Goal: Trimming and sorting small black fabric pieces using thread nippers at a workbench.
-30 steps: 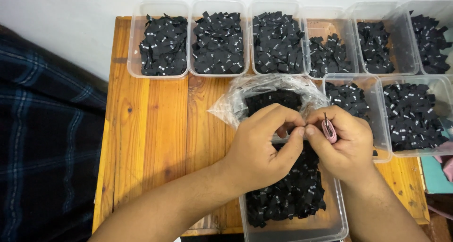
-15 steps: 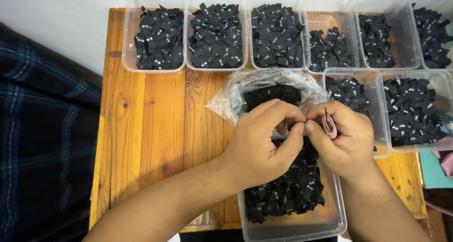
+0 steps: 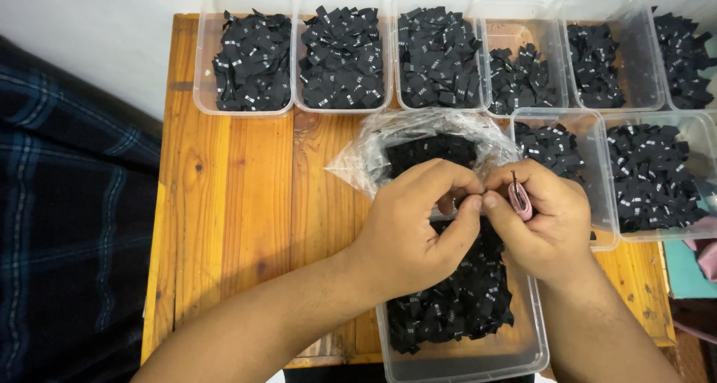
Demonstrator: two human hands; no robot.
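**Black labels, two hands pinching together**

Black woven labels fill a clear plastic tub [image 3: 478,353] at 6 o'clock on the wooden table [image 3: 224,204]. Above this tub the left hand [image 3: 407,230] and the right hand [image 3: 541,226] meet, fingertips touching. Both are curled and pinch something very small between thumb and forefinger; what it is I cannot tell. The right hand also grips a small pink tool [image 3: 520,200] with a thin dark tip pointing to 12 o'clock. Just behind the hands lies an open clear plastic bag [image 3: 358,162] with more labels. Along the far edge, from 10 to 2 o'clock, stands a row of tubs [image 3: 202,91], each with black labels. At 9 o'clock is dark checked cloth [image 3: 67,226].
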